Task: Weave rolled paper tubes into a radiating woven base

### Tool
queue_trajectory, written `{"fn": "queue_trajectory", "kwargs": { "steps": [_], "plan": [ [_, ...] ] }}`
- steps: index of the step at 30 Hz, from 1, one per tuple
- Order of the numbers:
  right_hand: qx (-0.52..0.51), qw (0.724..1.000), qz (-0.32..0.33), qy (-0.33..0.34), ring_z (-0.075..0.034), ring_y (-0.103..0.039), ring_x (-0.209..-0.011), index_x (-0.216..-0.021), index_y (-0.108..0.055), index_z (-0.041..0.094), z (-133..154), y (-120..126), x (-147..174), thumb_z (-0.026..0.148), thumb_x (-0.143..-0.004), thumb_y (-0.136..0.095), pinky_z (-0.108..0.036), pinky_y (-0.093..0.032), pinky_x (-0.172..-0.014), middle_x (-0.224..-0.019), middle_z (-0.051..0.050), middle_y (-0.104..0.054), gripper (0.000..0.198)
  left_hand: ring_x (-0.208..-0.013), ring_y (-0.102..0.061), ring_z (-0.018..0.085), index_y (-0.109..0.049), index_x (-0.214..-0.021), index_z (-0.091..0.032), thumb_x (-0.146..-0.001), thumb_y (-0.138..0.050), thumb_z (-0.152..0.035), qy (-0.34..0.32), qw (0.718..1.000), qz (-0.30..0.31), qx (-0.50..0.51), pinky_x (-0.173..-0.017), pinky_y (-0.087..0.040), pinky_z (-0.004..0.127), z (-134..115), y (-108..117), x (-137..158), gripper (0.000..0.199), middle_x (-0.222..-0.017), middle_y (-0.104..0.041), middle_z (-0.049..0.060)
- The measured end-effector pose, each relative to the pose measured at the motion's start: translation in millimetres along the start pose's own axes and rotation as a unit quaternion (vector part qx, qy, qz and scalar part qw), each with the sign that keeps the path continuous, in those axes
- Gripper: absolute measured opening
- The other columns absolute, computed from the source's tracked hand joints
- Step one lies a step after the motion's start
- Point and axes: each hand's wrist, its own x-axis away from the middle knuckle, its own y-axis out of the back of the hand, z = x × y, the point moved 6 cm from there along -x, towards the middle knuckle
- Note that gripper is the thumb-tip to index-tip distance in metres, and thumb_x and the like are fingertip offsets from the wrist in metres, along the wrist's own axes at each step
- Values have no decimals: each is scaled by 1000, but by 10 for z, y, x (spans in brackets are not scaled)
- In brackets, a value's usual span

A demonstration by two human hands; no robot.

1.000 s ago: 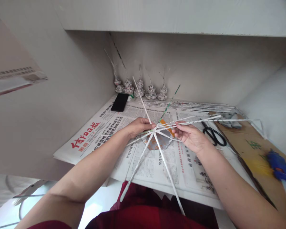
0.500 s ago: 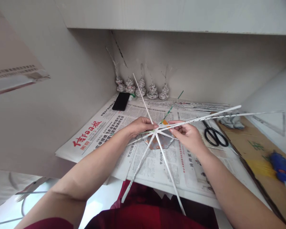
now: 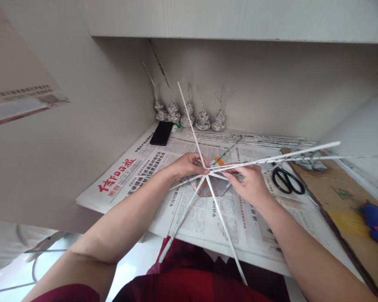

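Several thin rolled-paper sticks (image 3: 219,209) cross at one centre and spread out like a star above the newspaper (image 3: 189,218). My left hand (image 3: 190,165) pinches the crossing from the left, thumb and fingers closed on it. On the right, my right hand (image 3: 247,178) is closed on paper sticks that run out to the right, a short way from the centre. Beneath the crossing lies a grey and orange flat piece with cut corners (image 3: 212,188), partly hidden by the sticks. A green stick (image 3: 229,149) points to the back.
Small gourd-shaped woven paper pieces (image 3: 203,121) stand along the back wall, near a black phone (image 3: 161,133). Loose paper sticks (image 3: 255,138) lie behind. Black-handled scissors (image 3: 288,181), cardboard (image 3: 315,184) and a blue glue gun (image 3: 376,220) are at right. A shelf (image 3: 239,21) overhangs.
My right hand has shifted slightly, its fingers now lying further along under the sticks. The sticks pointing right have swung a little lower and outward, and the back stick stands higher. My left hand stays at the crossing.
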Motion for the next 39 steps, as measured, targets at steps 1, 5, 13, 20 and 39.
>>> {"fn": "queue_trajectory", "kwargs": {
  "steps": [1, 5, 13, 20, 39],
  "plan": [
    [-13, 1000, 4, 1, -24, -64, -80, -91, -74, 25, 3, -6, 3, 32, -84, -61, -38, -47, -82, -82, -5, -72, 16, -55, -57, 9, -64, -82, -12, -57, -84, -23, -4, 1000, -1, -3, -56, -41, 20, 5, 0, -4, 34, -63, -65, 0],
    [-38, 999, 21, 1, -23, -64, -87, -94, -75, 25, 11, -36, 34, 33, -86, -58, -34, -48, -78, -87, -5, -71, 20, -57, -60, 11, -65, -81, -13, -58, -81, -19, -6, 1000, -5, -1, -58, -44, 21, 34, 5, -15, 29, -65, -66, 1],
    [-74, 987, 100, -99, -16, -61, -64, -95, -76, 27, 8, -43, 102, 33, -82, -63, -29, -47, -60, -81, -2, -70, 19, -64, -63, 13, -67, -80, -13, -58, -79, -15, 25, 1000, -7, 7, -67, -49, 25, 102, 2, -38, 26, -71, -69, 3],
    [-296, 909, 165, -242, -14, -63, -52, -105, -72, 26, -64, -235, 239, 37, -78, -70, -26, -51, -49, -75, -2, -71, 29, -63, -62, 12, -67, -77, -12, -57, -79, -16, 27, 999, -20, -15, -64, -47, 23, 66, -13, -15, 23, -69, -68, 2],
    [-304, 906, 105, -274, -13, -61, -51, -95, -65, 22, -19, -337, 184, 34, -77, -67, -23, -48, -43, -73, -1, -70, 22, -72, -65, 14, -68, -87, -10, -60, -83, -25, 11, 999, 45, 7, -71, -50, 26, 52, -102, 10, 34, -79, -71, 7]
  ]
}}
